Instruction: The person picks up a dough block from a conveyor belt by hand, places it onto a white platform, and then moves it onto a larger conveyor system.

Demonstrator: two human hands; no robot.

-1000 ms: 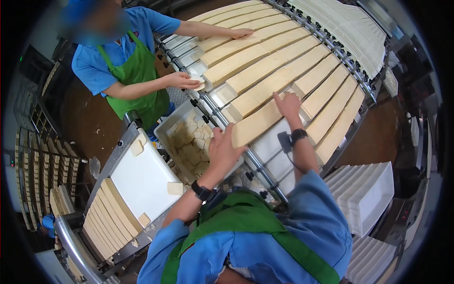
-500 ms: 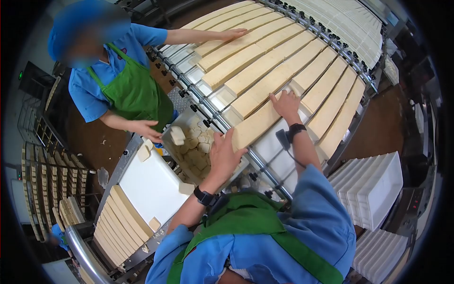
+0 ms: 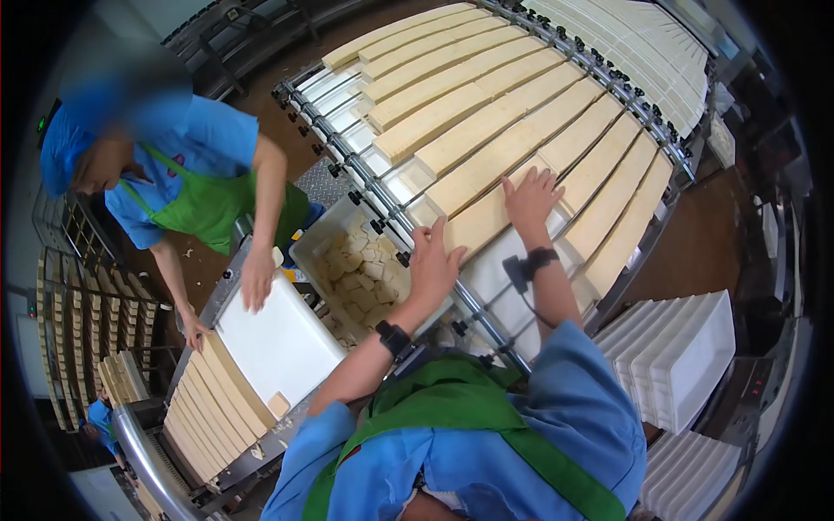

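Factory floor, brown and worn, under a slanted roller conveyor (image 3: 382,187) loaded with long pale slabs. Left hand (image 3: 434,260) flat and spread, fingers (image 3: 437,233) splayed open on the near end of one slab (image 3: 482,217), gripping nothing. Right hand (image 3: 530,198) likewise open, palm down farther up the same slab, fingers fanned across its top. Black bands on both wrists. Just left of the left hand, below the conveyor edge, a white bin (image 3: 317,239) holding small offcut pieces. Farther left, a white belt (image 3: 278,343) with more slabs stacked at its lower end, a co-worker's hand (image 3: 257,280) resting on it. Well off to the right, stacked white trays (image 3: 686,356).
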